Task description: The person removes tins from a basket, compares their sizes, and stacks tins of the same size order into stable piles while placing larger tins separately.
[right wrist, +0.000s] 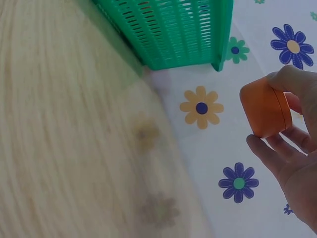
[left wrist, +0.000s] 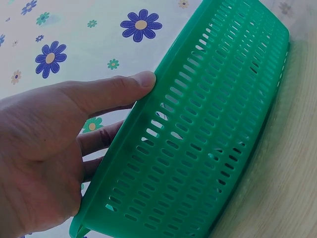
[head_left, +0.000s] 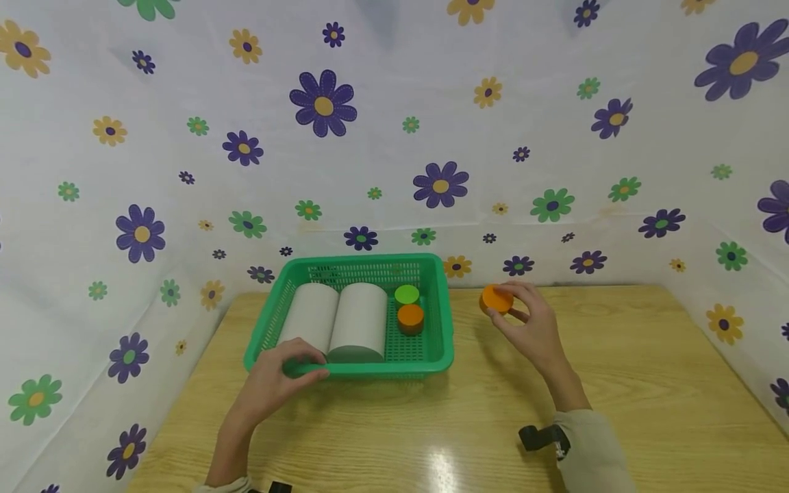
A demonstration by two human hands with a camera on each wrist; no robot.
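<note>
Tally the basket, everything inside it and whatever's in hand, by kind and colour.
Green plastic basket: 1
Large white cylinders: 2
Small orange round containers: 2, one in the right hand
Small light-green round container: 1
Total: 6

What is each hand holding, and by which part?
Right hand: an orange round container, pinched by its sides. Left hand: the green plastic basket, by its near rim.

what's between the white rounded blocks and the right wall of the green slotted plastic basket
Inside the basket, the head view shows a small round green container and, nearer the person, a small round orange container.
</note>
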